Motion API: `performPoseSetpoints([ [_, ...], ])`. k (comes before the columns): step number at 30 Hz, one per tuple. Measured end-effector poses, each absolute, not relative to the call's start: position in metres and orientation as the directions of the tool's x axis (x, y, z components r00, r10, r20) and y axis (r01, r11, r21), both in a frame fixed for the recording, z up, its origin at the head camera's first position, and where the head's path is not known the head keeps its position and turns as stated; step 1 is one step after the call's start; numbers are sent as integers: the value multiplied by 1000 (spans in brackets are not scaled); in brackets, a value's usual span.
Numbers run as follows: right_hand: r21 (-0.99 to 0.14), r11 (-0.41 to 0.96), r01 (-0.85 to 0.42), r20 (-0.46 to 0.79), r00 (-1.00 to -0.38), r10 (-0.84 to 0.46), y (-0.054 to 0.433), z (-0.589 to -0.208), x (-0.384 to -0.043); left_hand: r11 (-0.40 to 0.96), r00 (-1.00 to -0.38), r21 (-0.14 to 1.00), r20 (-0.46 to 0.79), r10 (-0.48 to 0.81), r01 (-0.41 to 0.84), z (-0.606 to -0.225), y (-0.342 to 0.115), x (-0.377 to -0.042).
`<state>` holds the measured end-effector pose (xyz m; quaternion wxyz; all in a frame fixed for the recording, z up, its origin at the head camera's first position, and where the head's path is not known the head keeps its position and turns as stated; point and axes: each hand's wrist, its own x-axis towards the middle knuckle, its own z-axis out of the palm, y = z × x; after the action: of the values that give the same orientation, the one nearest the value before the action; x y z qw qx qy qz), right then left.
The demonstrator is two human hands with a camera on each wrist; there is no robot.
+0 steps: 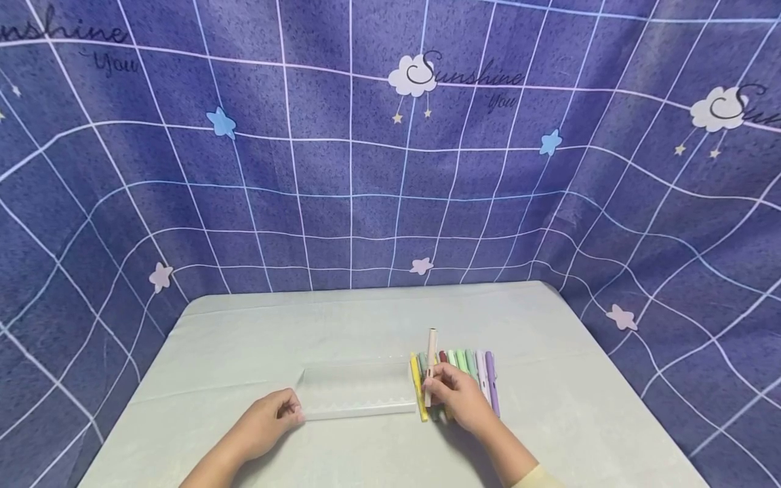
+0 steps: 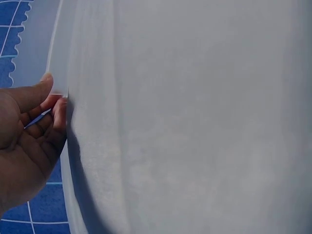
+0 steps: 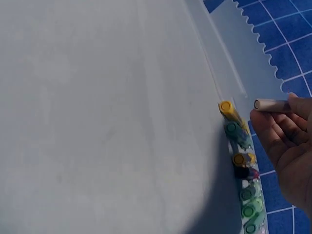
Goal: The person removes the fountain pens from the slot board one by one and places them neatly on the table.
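Note:
A beige pen point(image 1: 432, 347) stands nearly upright, lifted above the table, its lower part pinched between the thumb and fingers of my right hand point(image 1: 464, 398). Under and beside that hand lies a row of several pens, from a yellow pen point(image 1: 418, 386) on the left to a purple pen point(image 1: 491, 379) on the right; the hand hides part of the row. My left hand point(image 1: 268, 421) pinches the front left corner of a clear plastic tray point(image 1: 360, 411) with a scalloped strip inside. In the left wrist view, the thumb point(image 2: 39, 92) lies over the tray's edge.
Everything lies on a table with a pale cloth point(image 1: 244, 339). A blue gridded curtain point(image 1: 342, 169) with stars and clouds hangs at the back and both sides. The tray's right end sits close to the yellow pen.

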<state>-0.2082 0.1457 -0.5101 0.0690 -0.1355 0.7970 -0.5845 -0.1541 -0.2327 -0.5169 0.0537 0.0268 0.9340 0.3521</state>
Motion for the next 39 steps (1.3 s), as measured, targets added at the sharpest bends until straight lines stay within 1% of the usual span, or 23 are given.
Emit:
performPoseSetpoints([
  [4, -941, 318, -120, 34, -964, -265, 155, -512, -209, 747, -992, 665, -89, 91, 8, -517, -233, -153],
  [11, -961, 269, -68, 1, -970, -242, 169, -511, -209, 749, -993, 662, -91, 80, 0, -518, -233, -153],
  [18, -937, 340, -82, 12, -979, -203, 184, -508, -206, 753, -992, 657, -96, 81, -2, -518, -233, -152],
  [24, -931, 361, -50, -8, -988, -156, 197, -508, -206, 748, -992, 664, -91, 88, 5, -518, -233, -153],
  [32, -943, 331, -13, -16, -996, -85, 213, -510, -206, 749, -991, 663, -85, 99, 18, -519, -233, -154],
  [39, -940, 342, 17, -31, -999, -36, 225, -511, -205, 748, -992, 664, -85, 95, 15, -518, -234, -155],
])
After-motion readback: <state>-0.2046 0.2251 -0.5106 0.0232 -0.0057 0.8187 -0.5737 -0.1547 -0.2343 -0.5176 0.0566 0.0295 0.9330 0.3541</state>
